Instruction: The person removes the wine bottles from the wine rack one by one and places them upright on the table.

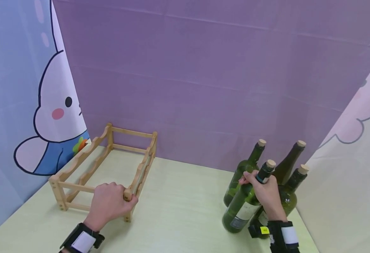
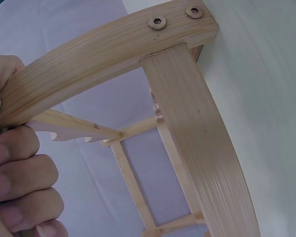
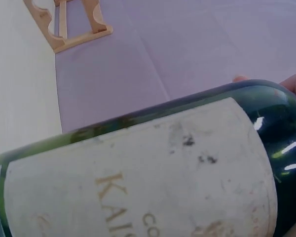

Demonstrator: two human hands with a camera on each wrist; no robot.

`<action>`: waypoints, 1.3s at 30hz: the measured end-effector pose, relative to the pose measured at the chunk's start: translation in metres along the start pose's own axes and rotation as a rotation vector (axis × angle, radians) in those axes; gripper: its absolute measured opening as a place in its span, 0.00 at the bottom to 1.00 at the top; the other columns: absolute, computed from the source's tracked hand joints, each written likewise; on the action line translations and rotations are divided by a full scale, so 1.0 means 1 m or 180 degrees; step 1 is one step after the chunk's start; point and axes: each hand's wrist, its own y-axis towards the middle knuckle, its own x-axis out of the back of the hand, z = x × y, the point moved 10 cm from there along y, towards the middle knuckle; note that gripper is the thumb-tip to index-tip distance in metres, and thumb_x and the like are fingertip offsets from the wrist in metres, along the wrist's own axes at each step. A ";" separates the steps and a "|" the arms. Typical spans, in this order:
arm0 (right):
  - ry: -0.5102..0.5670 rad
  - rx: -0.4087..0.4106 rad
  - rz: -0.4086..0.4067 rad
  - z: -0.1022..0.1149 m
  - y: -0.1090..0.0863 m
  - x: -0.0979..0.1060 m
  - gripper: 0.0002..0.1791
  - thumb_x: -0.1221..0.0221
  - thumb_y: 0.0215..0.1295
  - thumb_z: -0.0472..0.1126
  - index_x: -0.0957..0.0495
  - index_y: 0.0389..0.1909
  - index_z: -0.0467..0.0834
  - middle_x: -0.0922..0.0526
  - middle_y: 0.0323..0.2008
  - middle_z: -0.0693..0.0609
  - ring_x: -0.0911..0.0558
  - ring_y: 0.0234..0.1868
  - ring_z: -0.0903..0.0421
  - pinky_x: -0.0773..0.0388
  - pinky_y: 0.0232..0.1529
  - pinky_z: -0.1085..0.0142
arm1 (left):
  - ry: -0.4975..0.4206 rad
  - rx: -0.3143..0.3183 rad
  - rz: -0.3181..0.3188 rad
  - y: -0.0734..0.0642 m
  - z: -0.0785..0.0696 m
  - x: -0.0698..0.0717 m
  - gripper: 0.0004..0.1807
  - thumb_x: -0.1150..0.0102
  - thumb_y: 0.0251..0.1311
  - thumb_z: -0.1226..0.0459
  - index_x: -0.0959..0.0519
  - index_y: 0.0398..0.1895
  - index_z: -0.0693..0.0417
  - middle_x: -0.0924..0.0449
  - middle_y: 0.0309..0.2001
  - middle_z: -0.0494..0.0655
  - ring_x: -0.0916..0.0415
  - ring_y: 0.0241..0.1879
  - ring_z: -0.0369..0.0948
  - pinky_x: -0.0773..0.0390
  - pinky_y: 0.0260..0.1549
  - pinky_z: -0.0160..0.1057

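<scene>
At the near right corner of a light wooden wine rack (image 1: 77, 187), my left hand (image 1: 110, 202) grips the frame. In the left wrist view its curled fingers (image 2: 32, 173) lie against the bolted end piece (image 2: 103, 54). To the right, my right hand (image 1: 268, 196) holds a corked green wine bottle (image 1: 239, 207) near its neck. That bottle's pale label (image 3: 138, 182) fills much of the right wrist view. Three more corked bottles crowd around this hand: one behind on the left (image 1: 243, 172), one at the back (image 1: 283, 167), one on the right (image 1: 288, 200).
Both hands work over a pale tabletop (image 1: 172, 203). A purple cloth (image 1: 203, 88) hangs behind it, and a blue cartoon-printed cloth (image 1: 7, 105) hangs on the left. A pale cloth (image 1: 346, 196) borders the right side, close to the bottles.
</scene>
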 end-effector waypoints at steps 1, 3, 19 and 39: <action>-0.0032 0.0010 -0.0012 0.000 0.000 0.000 0.26 0.40 0.66 0.57 0.21 0.34 0.34 0.14 0.32 0.45 0.16 0.41 0.54 0.34 0.57 0.51 | 0.0010 0.0000 -0.0001 0.000 0.000 0.000 0.29 0.38 0.47 0.46 0.44 0.01 0.38 0.50 0.08 0.32 0.46 0.10 0.36 0.48 0.09 0.36; -0.0073 0.0009 -0.0035 0.000 0.001 0.001 0.26 0.41 0.66 0.57 0.21 0.34 0.34 0.14 0.32 0.45 0.16 0.41 0.55 0.34 0.56 0.52 | 0.0023 0.0008 0.0009 0.000 0.000 0.000 0.29 0.38 0.47 0.45 0.43 0.01 0.38 0.50 0.08 0.32 0.46 0.10 0.36 0.48 0.09 0.35; -0.0313 -0.0279 -0.0122 -0.006 0.004 -0.002 0.27 0.42 0.66 0.61 0.20 0.37 0.37 0.13 0.34 0.49 0.19 0.47 0.53 0.34 0.57 0.51 | 0.0040 -0.0001 -0.0114 -0.001 0.001 0.002 0.29 0.37 0.45 0.46 0.45 0.01 0.38 0.50 0.08 0.32 0.46 0.10 0.36 0.48 0.09 0.36; -0.0297 -0.0471 0.0042 -0.014 0.003 -0.003 0.32 0.43 0.62 0.67 0.23 0.39 0.38 0.14 0.38 0.49 0.20 0.49 0.52 0.33 0.55 0.52 | -0.0010 0.0070 0.0000 -0.001 0.002 -0.002 0.28 0.39 0.46 0.46 0.43 0.01 0.38 0.49 0.08 0.32 0.46 0.10 0.35 0.49 0.09 0.35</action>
